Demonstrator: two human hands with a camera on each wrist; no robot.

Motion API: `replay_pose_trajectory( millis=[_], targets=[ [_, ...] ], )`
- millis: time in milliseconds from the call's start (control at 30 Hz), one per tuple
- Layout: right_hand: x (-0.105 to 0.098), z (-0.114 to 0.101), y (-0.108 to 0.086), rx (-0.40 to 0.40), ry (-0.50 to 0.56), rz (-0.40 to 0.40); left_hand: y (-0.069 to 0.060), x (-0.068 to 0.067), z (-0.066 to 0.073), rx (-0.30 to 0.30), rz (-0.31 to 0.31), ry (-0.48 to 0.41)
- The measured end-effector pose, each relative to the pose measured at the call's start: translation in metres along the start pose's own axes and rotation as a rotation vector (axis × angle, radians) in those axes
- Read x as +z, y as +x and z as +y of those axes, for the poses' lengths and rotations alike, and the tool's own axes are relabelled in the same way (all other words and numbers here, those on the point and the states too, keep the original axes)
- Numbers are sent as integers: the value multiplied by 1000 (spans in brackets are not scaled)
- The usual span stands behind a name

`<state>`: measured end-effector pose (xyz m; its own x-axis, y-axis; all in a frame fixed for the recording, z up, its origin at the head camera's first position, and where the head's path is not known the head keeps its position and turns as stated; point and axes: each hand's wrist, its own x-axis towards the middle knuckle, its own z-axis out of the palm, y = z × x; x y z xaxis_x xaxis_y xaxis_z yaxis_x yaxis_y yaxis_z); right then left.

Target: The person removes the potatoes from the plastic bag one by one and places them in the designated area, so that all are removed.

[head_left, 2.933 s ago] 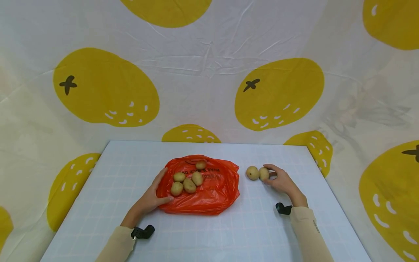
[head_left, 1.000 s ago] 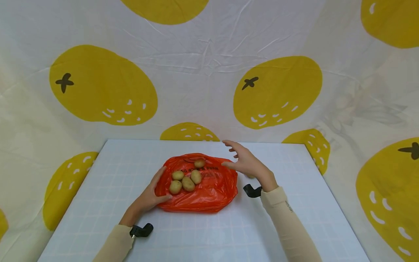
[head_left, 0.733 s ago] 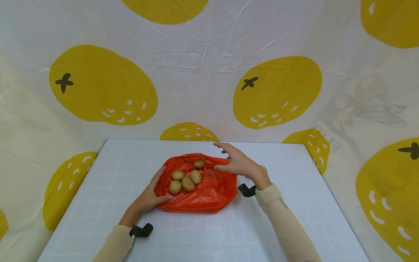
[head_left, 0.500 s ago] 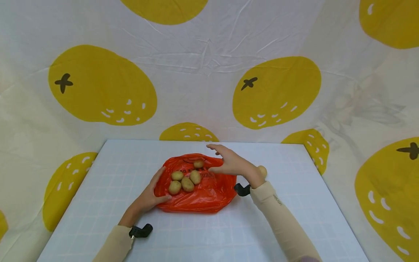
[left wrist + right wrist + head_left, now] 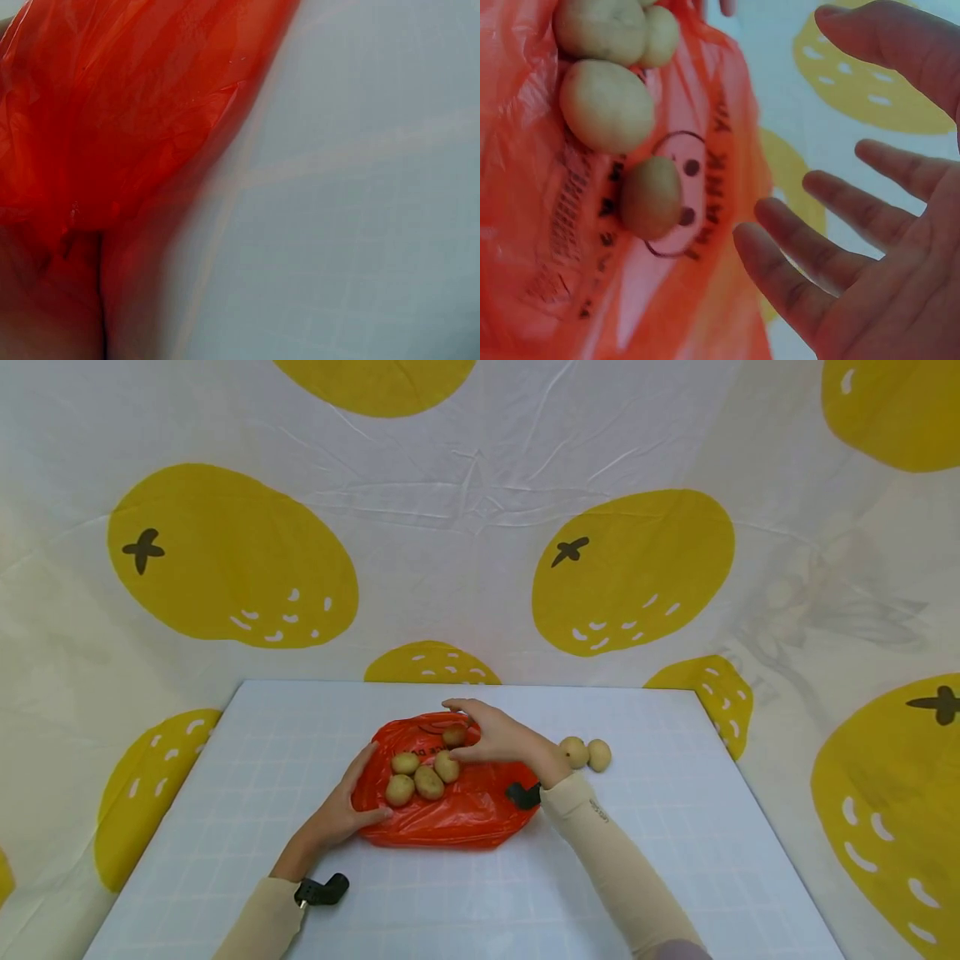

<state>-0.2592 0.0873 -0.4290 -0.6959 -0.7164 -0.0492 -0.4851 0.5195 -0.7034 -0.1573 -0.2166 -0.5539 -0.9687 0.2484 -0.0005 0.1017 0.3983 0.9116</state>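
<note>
A red plastic bag (image 5: 480, 818) lies flat on the table with several potatoes (image 5: 429, 782) on top of it. Along its left side rests my left hand (image 5: 341, 802), fingers spread out at the edge and thumb on the near corner. The bag (image 5: 150, 97) fills the upper left of the left wrist view, where the hand is blurred. My right hand (image 5: 491, 735) hovers over the bag beside the far potato (image 5: 453, 735), holding nothing. In the right wrist view, that hand (image 5: 900, 292) has its fingers apart from the small brownish potato (image 5: 651, 199).
Two more potatoes, one round (image 5: 573, 752) and one oval (image 5: 599, 756), sit side by side to the right of the bag. A pale checked table (image 5: 420, 902) lies beneath everything. Behind it hangs a white cloth (image 5: 450, 585) printed with yellow fruit.
My right hand has left the oval potato on the right and moved left over the bag to the far potato. The left hand stays at the bag's edge, and the potatoes keep their places.
</note>
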Motion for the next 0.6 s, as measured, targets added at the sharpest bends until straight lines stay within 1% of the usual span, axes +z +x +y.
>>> replay_pose_trajectory(
  millis=[100, 200, 300, 500, 600],
  targets=[
    [8, 2, 5, -13, 0, -15, -1, 1, 0, 1, 6, 4],
    [17, 5, 10, -8, 2, -35, 0, 1, 0, 1, 5, 4],
    [24, 8, 14, -11, 39, -61, 0, 0, 1, -3, 3, -2],
    [35, 15, 14, 10, 41, -86, -1, 0, 4, -10, -7, -28],
    [38, 19, 13, 21, 27, -89, -1, 0, 4, -11, -8, -18]
  ],
)
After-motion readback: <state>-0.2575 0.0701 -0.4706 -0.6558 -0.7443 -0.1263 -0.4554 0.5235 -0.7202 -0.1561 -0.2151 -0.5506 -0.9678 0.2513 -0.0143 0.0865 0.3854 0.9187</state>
